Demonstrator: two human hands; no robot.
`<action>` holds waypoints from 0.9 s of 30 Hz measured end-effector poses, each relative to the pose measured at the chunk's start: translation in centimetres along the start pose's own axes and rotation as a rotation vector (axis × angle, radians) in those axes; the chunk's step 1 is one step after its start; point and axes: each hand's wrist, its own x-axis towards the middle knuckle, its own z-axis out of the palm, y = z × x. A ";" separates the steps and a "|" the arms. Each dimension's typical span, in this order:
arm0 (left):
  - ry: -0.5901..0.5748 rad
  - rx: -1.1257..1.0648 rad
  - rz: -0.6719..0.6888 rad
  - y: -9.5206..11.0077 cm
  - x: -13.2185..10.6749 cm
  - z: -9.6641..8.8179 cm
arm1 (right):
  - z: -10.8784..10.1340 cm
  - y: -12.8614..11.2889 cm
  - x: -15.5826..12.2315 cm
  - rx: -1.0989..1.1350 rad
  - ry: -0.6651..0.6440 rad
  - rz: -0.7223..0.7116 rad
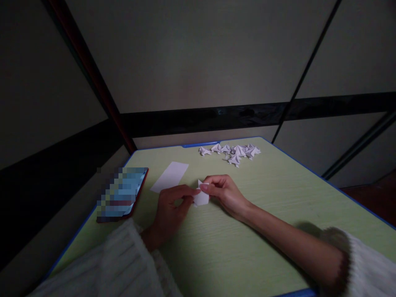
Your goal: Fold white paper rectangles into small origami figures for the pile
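Observation:
Between my two hands is a small piece of folded white paper [202,199], with a pointed tip sticking up at its top. My left hand [173,206] pinches its left edge between thumb and fingertips. On the other side, my right hand [224,194] grips the upper right part, thumb in front and fingers behind. The folds under my fingertips are partly hidden. Just beyond my left hand, a flat white sheet of paper [171,175] lies on the table. Farther back sits a cluster of several folded white paper figures [238,152].
The light green table [278,185] has a blue rim. At its left edge lies a device with a lit screen [133,194] and a dark red border, partly pixelated. Pale panels with a dark band [201,120] stand right behind the table.

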 end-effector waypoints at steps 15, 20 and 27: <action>-0.122 -0.483 -0.636 0.2 0.8 0.7 | -0.2 -0.4 0.2 0.073 0.126 -0.054; -0.139 -0.406 -0.620 0.2 0.7 0.7 | 0.0 -0.4 0.1 0.165 0.075 0.050; -0.193 -0.345 -0.567 0.2 0.4 0.8 | 0.1 -0.1 0.1 0.095 0.014 0.155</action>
